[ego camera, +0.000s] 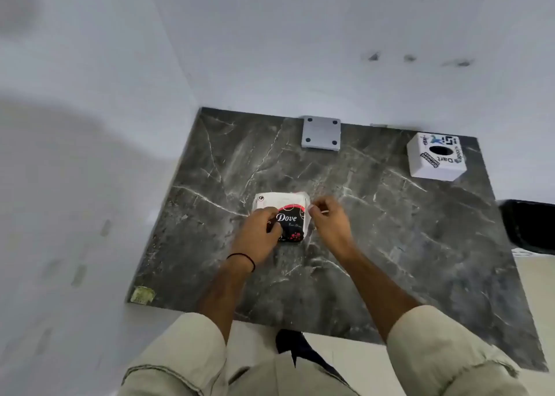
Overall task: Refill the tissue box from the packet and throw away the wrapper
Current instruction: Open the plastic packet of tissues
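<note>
A tissue packet point(289, 215) with a black, red and white wrapper marked "Dove" lies in the middle of the dark marble table point(390, 230). My left hand point(259, 233) presses on the packet's left side and holds it. My right hand point(329, 215) is at the packet's right edge, with the fingertips pinched on the clear wrapper there. The white cube tissue box point(437, 156), with stickers and a dark round hole on top, stands at the far right corner of the table, well apart from both hands.
A grey metal plate point(320, 132) with bolts sits at the table's far edge against the white wall. A dark bin point(528, 227) shows just past the table's right edge. A yellowish sticker point(142, 294) marks the near left corner.
</note>
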